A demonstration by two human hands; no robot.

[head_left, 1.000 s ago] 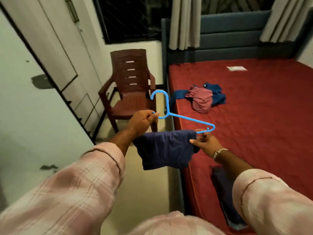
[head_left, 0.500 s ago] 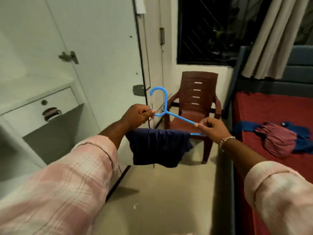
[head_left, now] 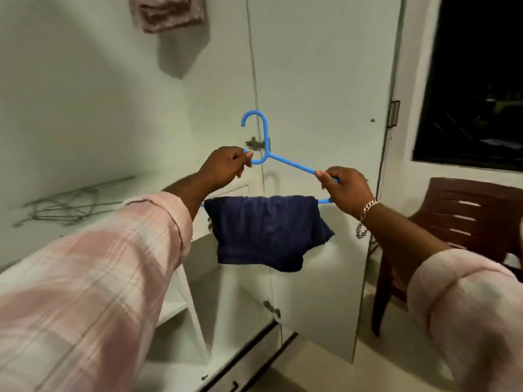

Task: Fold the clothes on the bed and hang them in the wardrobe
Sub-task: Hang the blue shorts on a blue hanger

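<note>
I'm pinching the left shoulder of the blue plastic hanger (head_left: 285, 161) between thumb and curled fingers of my left hand (head_left: 226, 165), right beside the neck, while my right hand (head_left: 346, 189) is curling round the far right end where the sloped arm meets the bottom bar. Both grips are closed on the plastic, so the hanger is sitting tilted, left side higher. The folded navy garment (head_left: 267, 230) is draping over the bottom bar between my hands, bunched a little toward the right, its lower edge hanging uneven. I'm facing the white wardrobe (head_left: 325, 80) now, its door standing ajar beside the open shelves. I'm judging that levelling the bar matters most here, otherwise the cloth could be sliding off toward my right. The hook is pointing left and free, so I should be lifting it toward a rail, though I cannot see one from here. Grey wire hangers (head_left: 70, 203) are lying on the shelf at my left; a brown plastic chair (head_left: 464, 210) is standing off right.
</note>
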